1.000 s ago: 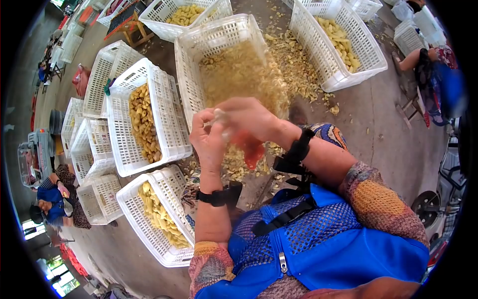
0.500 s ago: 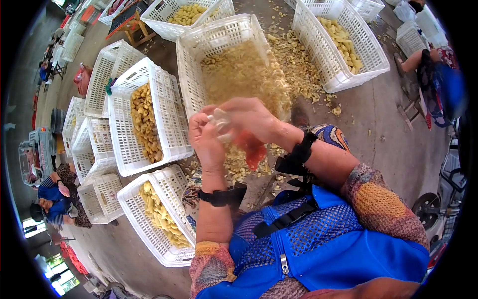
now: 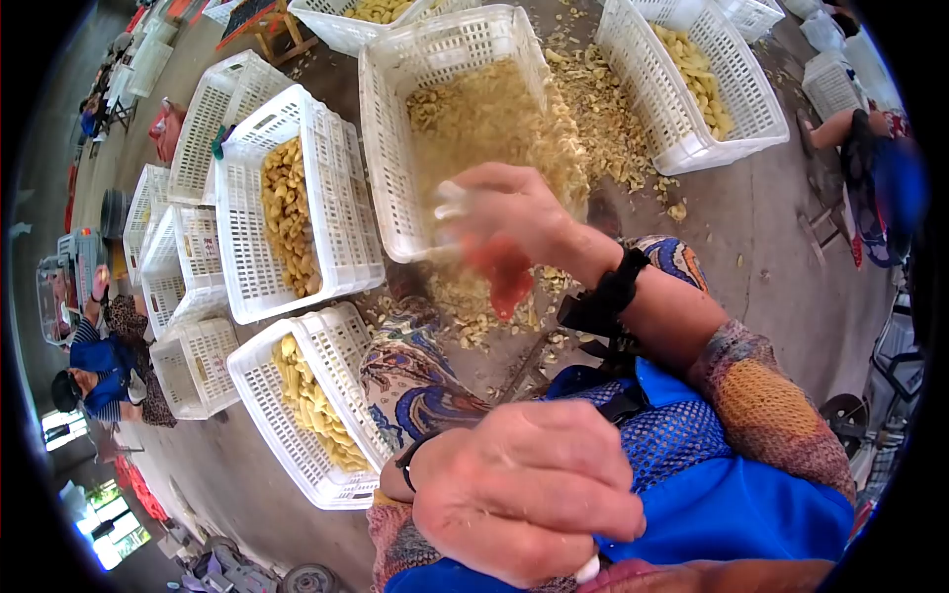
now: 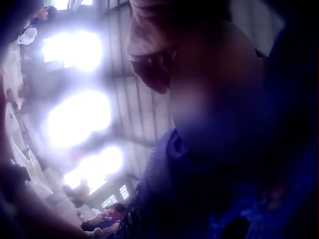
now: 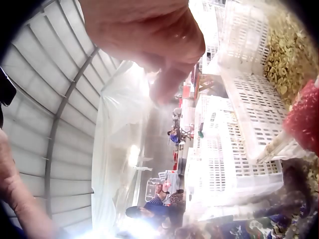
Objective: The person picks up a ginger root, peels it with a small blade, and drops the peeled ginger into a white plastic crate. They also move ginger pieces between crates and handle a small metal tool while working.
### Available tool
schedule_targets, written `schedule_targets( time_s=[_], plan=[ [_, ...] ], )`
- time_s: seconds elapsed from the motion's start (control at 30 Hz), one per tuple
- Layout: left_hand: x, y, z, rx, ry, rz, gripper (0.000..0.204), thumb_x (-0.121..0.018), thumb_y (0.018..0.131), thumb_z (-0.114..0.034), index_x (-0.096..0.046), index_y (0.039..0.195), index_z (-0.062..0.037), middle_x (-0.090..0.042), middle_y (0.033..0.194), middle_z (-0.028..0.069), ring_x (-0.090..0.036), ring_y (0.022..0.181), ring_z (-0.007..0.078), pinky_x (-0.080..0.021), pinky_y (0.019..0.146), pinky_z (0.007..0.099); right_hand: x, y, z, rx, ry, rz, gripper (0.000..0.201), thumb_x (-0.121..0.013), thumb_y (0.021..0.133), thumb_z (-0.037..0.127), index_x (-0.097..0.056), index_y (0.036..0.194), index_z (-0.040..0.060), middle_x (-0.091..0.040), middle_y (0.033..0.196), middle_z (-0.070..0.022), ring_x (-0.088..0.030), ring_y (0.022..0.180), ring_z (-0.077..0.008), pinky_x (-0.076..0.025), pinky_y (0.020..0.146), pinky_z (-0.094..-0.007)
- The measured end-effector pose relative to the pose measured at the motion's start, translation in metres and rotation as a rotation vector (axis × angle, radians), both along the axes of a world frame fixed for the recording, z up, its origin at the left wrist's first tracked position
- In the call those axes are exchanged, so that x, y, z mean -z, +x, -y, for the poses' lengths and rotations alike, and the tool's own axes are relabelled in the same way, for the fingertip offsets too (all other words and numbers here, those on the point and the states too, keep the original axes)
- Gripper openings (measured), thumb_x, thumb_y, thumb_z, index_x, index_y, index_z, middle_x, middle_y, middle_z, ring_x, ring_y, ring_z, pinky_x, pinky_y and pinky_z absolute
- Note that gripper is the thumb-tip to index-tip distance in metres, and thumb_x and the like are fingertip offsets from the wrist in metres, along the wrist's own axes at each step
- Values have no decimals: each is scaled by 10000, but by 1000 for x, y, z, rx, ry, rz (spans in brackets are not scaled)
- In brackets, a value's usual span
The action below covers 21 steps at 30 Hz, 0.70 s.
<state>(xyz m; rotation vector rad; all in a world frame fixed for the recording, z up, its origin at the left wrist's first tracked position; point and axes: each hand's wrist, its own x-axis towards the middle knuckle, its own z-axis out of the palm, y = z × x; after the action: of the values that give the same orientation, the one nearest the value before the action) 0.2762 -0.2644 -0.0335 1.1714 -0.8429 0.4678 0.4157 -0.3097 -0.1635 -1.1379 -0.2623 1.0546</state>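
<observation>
My left hand [image 3: 524, 484] is raised close to the chin, its fingers curled in. A small white piece [image 3: 588, 570] sticks out beneath those fingers, right by the mouth. In the left wrist view a hand [image 4: 152, 50] shows dark and blurred. My right hand [image 3: 514, 212] hovers over the near end of a white slatted crate [image 3: 381, 148] of peelings, blurred by motion. Something white [image 3: 452, 201] shows at its fingertips; whether it is held or worn I cannot tell. Below this hand is a red, mesh-like thing [image 3: 509, 287], also seen by the crate in the right wrist view.
A crate of brown ginger-like roots [image 3: 287, 217] stands at left, and one of pale peeled pieces [image 3: 316, 405] nearer. Another crate of pale pieces [image 3: 692, 84] is at right. Peelings [image 3: 618, 138] litter the floor. Other people [image 3: 99, 381] sit at both sides.
My left hand has left the right hand and come up to the mouth. The right hand stays near the crate. The head view has tilted slightly down.
</observation>
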Motion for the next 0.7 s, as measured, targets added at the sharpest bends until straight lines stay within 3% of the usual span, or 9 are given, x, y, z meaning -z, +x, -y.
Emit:
schedule_targets(
  time_s=[0.07, 0.13, 0.27, 0.4, 0.43, 0.47, 0.53, 0.63, 0.7],
  plan=[
    [-4, 3, 17, -85, -133, 55, 140, -547, 839, -62, -604, 764, 41, -649, 836, 223, -609, 641, 281, -478, 549, 356, 7, 0, -1, 12, 17, 4, 295, -456, 876, -7, -524, 1149, -97, -622, 1011, -168, -689, 798, -231, -536, 549, -274],
    [-8, -5, 3, -9, 58, 6, 84, -590, 801, -66, -591, 787, 16, -646, 903, 241, -622, 729, 305, -510, 610, 399, 12, 3, -2, 22, 6, 51, 290, -455, 875, -8, -531, 1141, -95, -626, 1001, -162, -689, 805, -230, -536, 550, -273],
    [-6, 0, 16, -404, 68, -6, 70, -576, 803, -33, -636, 779, -4, -678, 863, 151, -620, 653, 194, -463, 549, 271, 10, 5, 0, 31, 4, 86, 285, -461, 877, 1, -543, 1139, -79, -627, 1000, -143, -686, 805, -207, -537, 559, -266],
    [25, 6, -25, -857, 465, -339, 55, -531, 830, 27, -578, 841, 0, -632, 975, 128, -599, 815, 214, -485, 687, 315, 5, 3, 2, 26, 7, 135, 277, -468, 882, 13, -554, 1133, -66, -627, 991, -122, -677, 788, -178, -537, 564, -262],
    [44, 18, -30, -1026, 351, -530, 168, -590, 798, 14, -623, 948, -53, -643, 942, 105, -630, 844, 242, -512, 684, 301, 2, 4, 3, 27, 7, 150, 275, -469, 882, 16, -556, 1131, -64, -627, 989, -116, -674, 779, -170, -537, 564, -261],
    [61, 30, -44, -1120, 459, -552, 179, -596, 799, -2, -623, 969, -55, -619, 1023, 124, -609, 904, 243, -503, 762, 327, 3, 4, 3, 35, 13, 151, 274, -470, 885, 19, -556, 1130, -65, -628, 982, -115, -670, 770, -166, -537, 565, -262],
    [105, 33, -66, -1129, 532, -651, 202, -619, 800, -41, -622, 1002, -53, -597, 1067, 121, -578, 988, 248, -475, 843, 336, 9, 3, 2, 49, 23, 148, 270, -470, 889, 25, -557, 1128, -67, -630, 968, -113, -664, 752, -158, -537, 566, -262],
    [129, 38, -67, -1004, 552, -686, 183, -593, 848, -2, -599, 1028, -33, -570, 1147, 107, -584, 919, 158, -492, 776, 284, 4, 2, 4, 61, -18, 206, 270, -467, 899, 38, -559, 1129, -67, -638, 924, -115, -653, 725, -152, -531, 557, -263],
    [135, 40, -66, -953, 403, -757, 194, -613, 847, -15, -593, 1040, -30, -593, 1086, 76, -586, 924, 148, -494, 795, 274, 9, 3, 4, 77, -8, 254, 272, -467, 903, 49, -563, 1130, -66, -640, 895, -118, -650, 714, -154, -525, 548, -263]
  ],
)
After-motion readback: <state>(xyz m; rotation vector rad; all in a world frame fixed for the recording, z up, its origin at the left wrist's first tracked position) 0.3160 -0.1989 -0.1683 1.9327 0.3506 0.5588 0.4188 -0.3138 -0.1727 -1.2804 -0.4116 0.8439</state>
